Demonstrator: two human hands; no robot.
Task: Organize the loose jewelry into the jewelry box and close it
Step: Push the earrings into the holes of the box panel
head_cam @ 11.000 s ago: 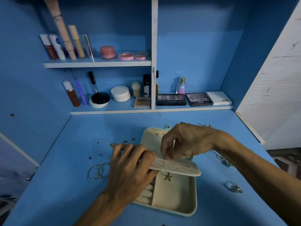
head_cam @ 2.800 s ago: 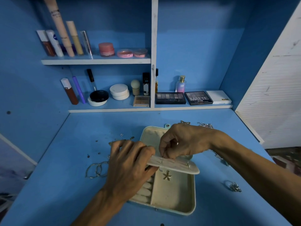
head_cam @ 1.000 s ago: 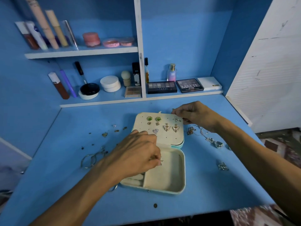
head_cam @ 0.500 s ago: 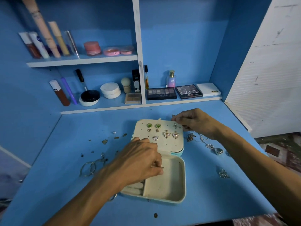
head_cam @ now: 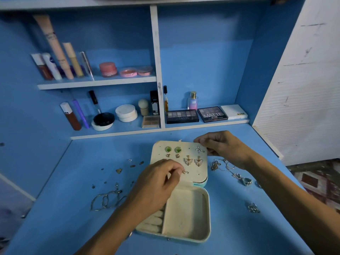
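Blue desk (head_cam: 239,227) under shelves (head_cam: 97,83) of cosmetics carries the open box (head_cam: 207,218) close to the front edge, with its earring panel (head_cam: 195,173) laid back toward the shelves.

The left hand (head_cam: 156,186) pinches a tiny stud (head_cam: 184,172) between thumb and fingertips, just over the panel's near edge. The right hand (head_cam: 224,148) pinches the panel's far right corner, beside a star earring (head_cam: 199,149).

The stud looks nearly weightless, hard and slippery, so it is likely to slip out of a loose grip. It is probably best held by its decorated head, leaving the post free for a hole. The panel seems thin and may flex, so steadying its corner makes sense.

Loose pieces are still out: hoops (head_cam: 105,201) toward the left edge, a chain (head_cam: 228,166) just right of the panel, and a ring (head_cam: 253,207) right of the box. The chain will be limp and prone to tangling, while the hoops are stiff and easy to pick up by the rim.

A few seconds ago both hands held the panel tilted over the tray, with the star hanging beneath it. Now the panel lies back, face up. Half a second ago the left hand was lower, by the hinge. It has since risen to the panel.
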